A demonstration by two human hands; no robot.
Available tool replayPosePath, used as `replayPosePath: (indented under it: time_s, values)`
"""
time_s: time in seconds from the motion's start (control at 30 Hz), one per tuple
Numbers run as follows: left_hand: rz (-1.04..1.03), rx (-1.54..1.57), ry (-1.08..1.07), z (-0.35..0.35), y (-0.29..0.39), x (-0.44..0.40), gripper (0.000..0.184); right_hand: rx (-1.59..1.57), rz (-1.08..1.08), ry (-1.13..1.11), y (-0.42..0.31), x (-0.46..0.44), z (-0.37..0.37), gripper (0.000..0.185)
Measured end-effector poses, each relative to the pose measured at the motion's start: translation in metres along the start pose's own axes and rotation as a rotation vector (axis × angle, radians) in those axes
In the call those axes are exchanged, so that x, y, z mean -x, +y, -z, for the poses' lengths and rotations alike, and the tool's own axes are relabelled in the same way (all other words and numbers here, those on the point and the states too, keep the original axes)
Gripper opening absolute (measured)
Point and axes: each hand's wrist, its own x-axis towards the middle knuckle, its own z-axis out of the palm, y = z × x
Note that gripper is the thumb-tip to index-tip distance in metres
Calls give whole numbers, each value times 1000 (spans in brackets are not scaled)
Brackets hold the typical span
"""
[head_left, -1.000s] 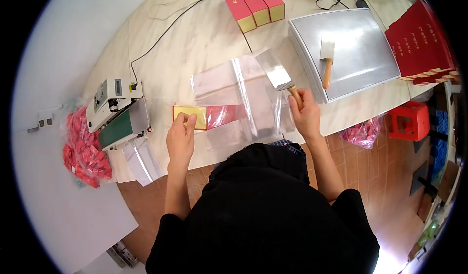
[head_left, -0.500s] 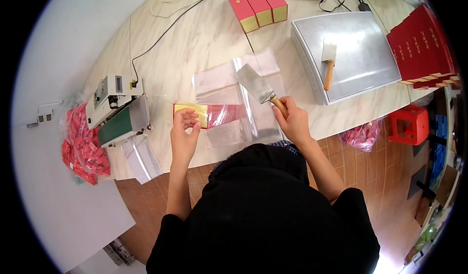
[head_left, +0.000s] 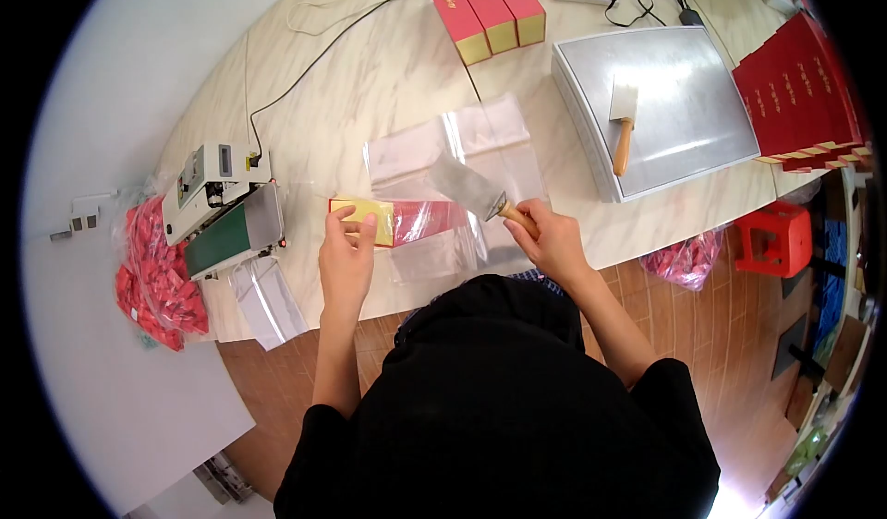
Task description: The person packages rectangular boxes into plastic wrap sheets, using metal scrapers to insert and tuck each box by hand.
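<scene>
My right hand (head_left: 554, 244) grips the wooden handle of a scraper (head_left: 471, 188). Its wide metal blade points up and left over several clear plastic bags (head_left: 407, 154) laid flat on the table. Just left of the blade lies a red and yellow box (head_left: 420, 221), partly covered by shiny clear film. My left hand (head_left: 347, 251) is at the yellow end of this box, fingers curved and thumb apart. Whether its fingertips touch the box or film I cannot tell.
A sealing machine (head_left: 226, 200) stands at left beside a bag of red packets (head_left: 157, 270). Three red boxes (head_left: 482, 6) stand at the back. Right of me, a second scraper (head_left: 624, 126) lies on a metal-topped platform (head_left: 684, 103), near stacked red boxes (head_left: 795, 94).
The scraper has moved slightly left and down toward the box, its blade tilting flatter. My left hand's fingers have spread a little and shifted slightly left.
</scene>
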Motion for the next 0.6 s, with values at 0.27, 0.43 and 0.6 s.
replayPosePath:
  time_s: [0.27, 0.43, 0.6]
  values:
    - [-269, 8, 25, -13, -1, -5, 20, 21, 130, -125, -18, 3, 5, 25]
    - [-280, -134, 160, -10, -11, -8, 17, -28, 219, -189, -31, 0, 8, 24]
    - [-267, -164, 164, -9, -20, -12, 17, 13, 281, -222, -33, -5, 9, 23]
